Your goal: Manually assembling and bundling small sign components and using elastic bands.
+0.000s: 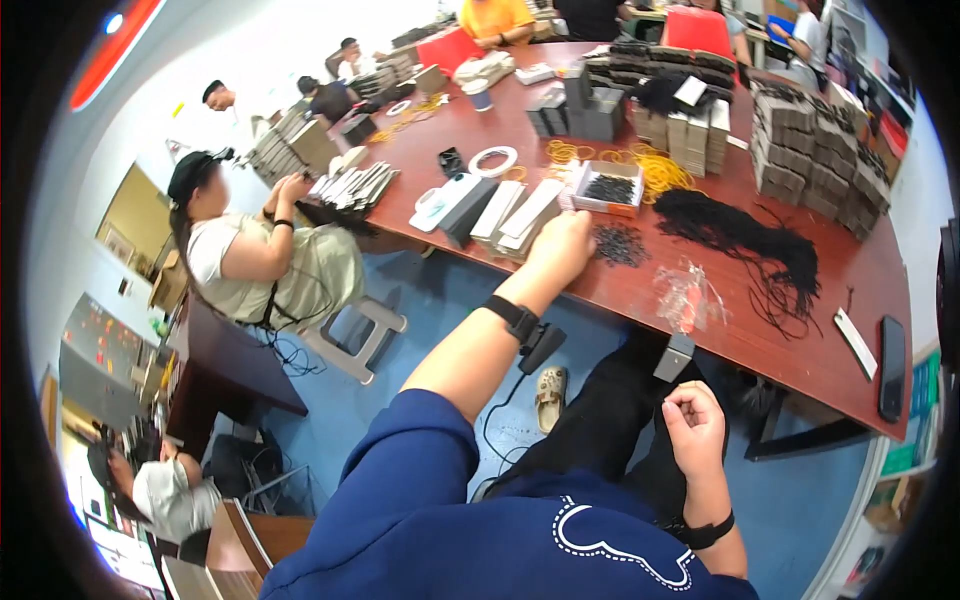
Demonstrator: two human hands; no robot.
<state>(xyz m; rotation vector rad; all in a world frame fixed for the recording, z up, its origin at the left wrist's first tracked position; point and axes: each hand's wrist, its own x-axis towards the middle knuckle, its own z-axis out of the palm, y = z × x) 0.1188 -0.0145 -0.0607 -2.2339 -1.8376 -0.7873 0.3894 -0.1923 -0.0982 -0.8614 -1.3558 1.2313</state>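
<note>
My left hand (563, 245) is stretched forward over the table's near edge. Its fingers are curled closed beside a stack of white-topped grey strips (528, 218), and what lies inside them is hidden. Just right of it lie a pile of small black pieces (620, 245) and an open white-and-orange box (608, 188) of black pieces. Above my lap, my right hand (695, 425) has its fingers curled in toward the thumb; I cannot make out anything in them. A grey block (676, 357) with an orange part juts from the table edge beyond it, among clear plastic scraps (690, 295).
Black cords (745, 240), yellow bands (660, 172), a white tape roll (492, 161) and stacked grey bundles (815, 150) occupy the red-brown table (520, 110). A phone (891, 368) lies near its right edge. Another person (265, 240) sits at left beside a stool (360, 340).
</note>
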